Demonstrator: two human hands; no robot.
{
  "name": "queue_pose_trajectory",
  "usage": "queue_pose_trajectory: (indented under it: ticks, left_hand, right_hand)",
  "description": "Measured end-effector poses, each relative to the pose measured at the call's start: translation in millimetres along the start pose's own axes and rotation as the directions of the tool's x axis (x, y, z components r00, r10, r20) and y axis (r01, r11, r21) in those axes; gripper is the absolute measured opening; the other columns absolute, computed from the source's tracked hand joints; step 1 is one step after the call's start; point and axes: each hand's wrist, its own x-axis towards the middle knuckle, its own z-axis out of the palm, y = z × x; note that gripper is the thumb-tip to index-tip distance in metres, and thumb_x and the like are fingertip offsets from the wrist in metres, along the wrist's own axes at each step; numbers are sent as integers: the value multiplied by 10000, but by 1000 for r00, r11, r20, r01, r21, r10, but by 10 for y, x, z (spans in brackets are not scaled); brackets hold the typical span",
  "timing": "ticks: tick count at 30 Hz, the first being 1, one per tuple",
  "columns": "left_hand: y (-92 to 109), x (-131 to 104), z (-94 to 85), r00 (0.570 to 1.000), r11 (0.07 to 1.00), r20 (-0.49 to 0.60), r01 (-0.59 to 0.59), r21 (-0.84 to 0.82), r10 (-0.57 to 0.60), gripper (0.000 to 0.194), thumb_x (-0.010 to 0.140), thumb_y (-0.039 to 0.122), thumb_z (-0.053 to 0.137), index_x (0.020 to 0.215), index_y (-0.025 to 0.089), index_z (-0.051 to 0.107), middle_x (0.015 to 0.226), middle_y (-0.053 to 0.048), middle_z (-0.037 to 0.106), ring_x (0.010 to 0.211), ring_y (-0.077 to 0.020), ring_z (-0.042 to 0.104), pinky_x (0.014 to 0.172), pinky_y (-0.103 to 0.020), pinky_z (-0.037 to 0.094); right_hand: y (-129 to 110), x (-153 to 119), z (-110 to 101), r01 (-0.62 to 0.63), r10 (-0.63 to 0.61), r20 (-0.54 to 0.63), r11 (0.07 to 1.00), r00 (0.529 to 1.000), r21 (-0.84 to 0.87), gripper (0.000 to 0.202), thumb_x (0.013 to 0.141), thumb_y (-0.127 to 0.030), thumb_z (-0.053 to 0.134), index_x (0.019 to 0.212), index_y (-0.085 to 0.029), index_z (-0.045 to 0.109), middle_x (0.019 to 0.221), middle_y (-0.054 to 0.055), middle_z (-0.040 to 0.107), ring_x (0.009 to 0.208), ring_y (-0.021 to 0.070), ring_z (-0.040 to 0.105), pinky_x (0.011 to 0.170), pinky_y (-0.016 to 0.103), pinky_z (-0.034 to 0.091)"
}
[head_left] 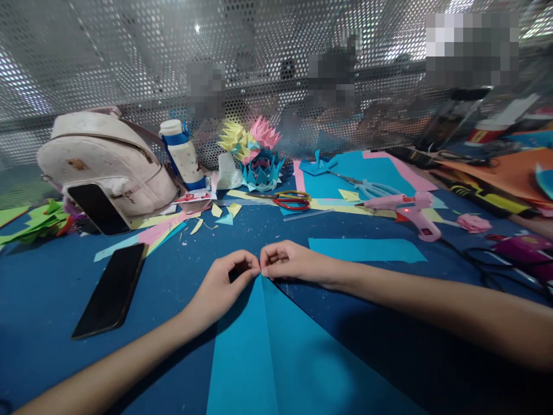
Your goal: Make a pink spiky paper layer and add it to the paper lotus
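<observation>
A large blue paper sheet (268, 357) with a lengthwise crease lies at the near middle and narrows to a point at its far end. Both hands pinch that tip. My left hand (228, 282) is closed on its left side, thumb against fingers. My right hand (289, 262) is closed on the right side, its fingertips almost touching those of the left. Beyond the right forearm lies a blue paper strip (367, 250).
Two phones (112, 291), a white backpack (103, 155) and a bottle (184, 155) are at left. Paper flowers (261, 167), red-handled scissors (291, 200) and paper scraps lie at the back. A pink glue gun (415, 210) with a black cable is at right.
</observation>
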Motion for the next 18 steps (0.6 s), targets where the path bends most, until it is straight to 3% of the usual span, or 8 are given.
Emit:
queue_pose_trajectory:
  ticks: [13,18]
  left_hand:
    - [-58,27,-52,998,996,59,22,-82,-17,165,884,294,546,829,158,623,789,-17,614,739,-146,533,691,-245,409]
    - [-45,62,-85,991,988,102,99,-119,-87,193,775,335,675,832,158,624,770,-21,618,719,-147,544,672,-251,423]
  right_hand:
    - [-8,-14,-8,-17,17,-1,1000,1000,-18,185,763,-313,687,772,-155,592,636,-39,535,546,64,424,513,191,303]
    - [-6,-10,-14,-7,6,-13,996,1000,-88,187,781,-330,661,787,-156,593,625,-45,513,533,64,396,504,193,289]
